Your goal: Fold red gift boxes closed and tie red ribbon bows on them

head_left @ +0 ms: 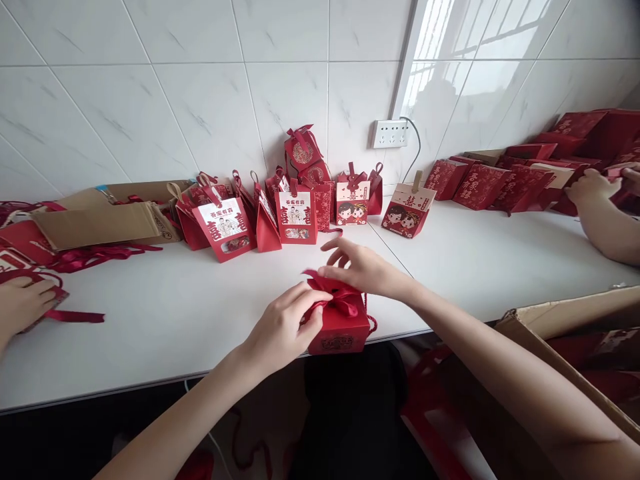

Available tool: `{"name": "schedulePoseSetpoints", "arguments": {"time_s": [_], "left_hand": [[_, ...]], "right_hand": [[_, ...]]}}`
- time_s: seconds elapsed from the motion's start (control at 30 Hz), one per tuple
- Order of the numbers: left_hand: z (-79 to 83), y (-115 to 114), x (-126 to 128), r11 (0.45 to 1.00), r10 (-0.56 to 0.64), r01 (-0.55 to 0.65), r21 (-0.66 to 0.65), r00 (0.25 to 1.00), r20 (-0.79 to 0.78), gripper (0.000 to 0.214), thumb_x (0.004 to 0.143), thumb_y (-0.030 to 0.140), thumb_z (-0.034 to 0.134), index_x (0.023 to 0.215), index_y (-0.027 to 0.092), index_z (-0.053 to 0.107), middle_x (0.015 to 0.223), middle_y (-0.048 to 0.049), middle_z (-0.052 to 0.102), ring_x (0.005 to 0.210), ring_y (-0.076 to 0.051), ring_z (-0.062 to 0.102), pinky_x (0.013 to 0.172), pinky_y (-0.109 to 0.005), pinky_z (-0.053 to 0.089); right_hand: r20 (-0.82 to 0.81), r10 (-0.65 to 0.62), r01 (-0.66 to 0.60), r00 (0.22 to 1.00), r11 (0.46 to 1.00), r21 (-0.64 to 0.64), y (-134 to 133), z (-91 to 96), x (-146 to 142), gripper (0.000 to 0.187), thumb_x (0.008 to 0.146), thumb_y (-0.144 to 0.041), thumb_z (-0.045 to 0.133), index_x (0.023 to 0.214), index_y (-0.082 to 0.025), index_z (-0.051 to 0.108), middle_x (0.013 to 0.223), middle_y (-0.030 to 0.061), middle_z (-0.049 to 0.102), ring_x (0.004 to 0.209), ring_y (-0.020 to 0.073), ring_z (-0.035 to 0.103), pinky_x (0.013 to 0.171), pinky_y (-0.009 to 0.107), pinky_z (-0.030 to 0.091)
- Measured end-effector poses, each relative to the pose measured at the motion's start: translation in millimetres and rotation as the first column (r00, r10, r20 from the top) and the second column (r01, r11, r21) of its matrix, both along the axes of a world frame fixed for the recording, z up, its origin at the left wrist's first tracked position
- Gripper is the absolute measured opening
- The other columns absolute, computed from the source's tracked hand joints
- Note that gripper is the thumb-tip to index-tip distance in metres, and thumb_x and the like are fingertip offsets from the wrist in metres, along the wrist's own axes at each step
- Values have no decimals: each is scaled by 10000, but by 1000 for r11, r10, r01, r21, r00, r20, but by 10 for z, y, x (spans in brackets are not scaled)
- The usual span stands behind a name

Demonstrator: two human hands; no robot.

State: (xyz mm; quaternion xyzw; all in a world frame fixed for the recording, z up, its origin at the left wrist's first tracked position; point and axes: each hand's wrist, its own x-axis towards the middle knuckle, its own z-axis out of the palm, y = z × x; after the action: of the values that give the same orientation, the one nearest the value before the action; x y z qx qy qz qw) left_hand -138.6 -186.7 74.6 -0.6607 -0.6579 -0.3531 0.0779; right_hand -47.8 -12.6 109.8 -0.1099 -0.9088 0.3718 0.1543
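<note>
A small red gift box [340,328] with a red ribbon bow [334,293] on top sits at the near edge of the white table [200,313]. My left hand [283,328] pinches the left loop of the ribbon, its fingers closed against the box's left side. My right hand [357,267] rests over the box's top right, thumb and forefinger pinching the ribbon while the other fingers spread out above.
Several finished red gift boxes [295,213] stand along the tiled wall. Flat cardboard [100,220] and loose red ribbons [95,255] lie at left. Other people's hands work at the far left [23,303] and far right [595,193]. An open cardboard carton [575,327] stands at lower right.
</note>
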Motion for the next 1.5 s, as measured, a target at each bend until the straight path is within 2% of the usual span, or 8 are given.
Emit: {"name": "schedulePoseSetpoints", "arguments": {"time_s": [0.27,0.53,0.73,0.93,1.03,1.13,1.3,1.5], "left_hand": [[46,14,-9,998,-16,23,-65,994,104,246,857,100,440,998,185,623,811,-7,604,655,-90,570,621,-184,479],[63,29,-10,995,-4,13,-94,995,99,259,856,106,429,1001,196,623,812,-4,603,618,-85,542,599,-190,464],[58,21,-4,995,6,6,-104,994,114,268,851,114,427,1008,194,628,821,-11,619,632,-92,554,600,-198,465],[98,37,-7,986,49,-5,-165,963,263,259,835,135,453,983,206,654,833,-16,656,629,-102,577,544,-196,465],[109,43,-1,985,74,-17,-173,941,329,254,829,138,466,960,208,672,829,-15,662,612,-101,582,528,-195,472],[105,49,12,985,90,-31,-171,933,349,257,832,141,473,963,216,682,826,-11,662,602,-98,582,531,-194,485],[124,66,19,987,84,-23,-159,919,385,251,821,141,495,958,210,693,898,-33,693,768,-147,656,631,-227,541],[131,56,-16,975,115,-12,-220,880,461,257,839,193,489,999,206,690,939,-39,718,796,-170,675,607,-235,546]], "right_hand": [[469,14,49,883,991,-122,357,-142,454,618,818,-711,392,837,-145,640,885,119,681,831,225,636,715,341,502],[373,272,-26,887,837,-547,452,-209,391,496,656,-612,693,771,-142,584,743,13,578,693,127,594,572,225,443],[305,193,-55,933,912,-408,564,-61,371,404,647,-515,729,699,-136,600,557,-54,465,515,64,370,488,222,293],[14,65,-52,998,898,-436,539,-86,62,297,703,-419,692,734,-146,580,699,2,571,593,93,489,561,249,402],[6,-203,202,979,970,-134,432,-174,19,244,742,-328,673,883,-148,587,880,71,619,723,154,576,665,304,455],[-172,-410,435,896,887,152,203,-192,232,280,793,-387,638,957,-168,582,1000,100,616,778,187,596,710,333,452],[25,-136,134,990,988,82,-268,-144,647,305,827,-479,584,716,-195,569,693,7,607,578,137,547,550,260,417],[-37,-116,115,993,993,-24,-303,-286,554,144,813,-286,587,716,-196,531,709,-11,574,590,116,495,549,239,392]]}}
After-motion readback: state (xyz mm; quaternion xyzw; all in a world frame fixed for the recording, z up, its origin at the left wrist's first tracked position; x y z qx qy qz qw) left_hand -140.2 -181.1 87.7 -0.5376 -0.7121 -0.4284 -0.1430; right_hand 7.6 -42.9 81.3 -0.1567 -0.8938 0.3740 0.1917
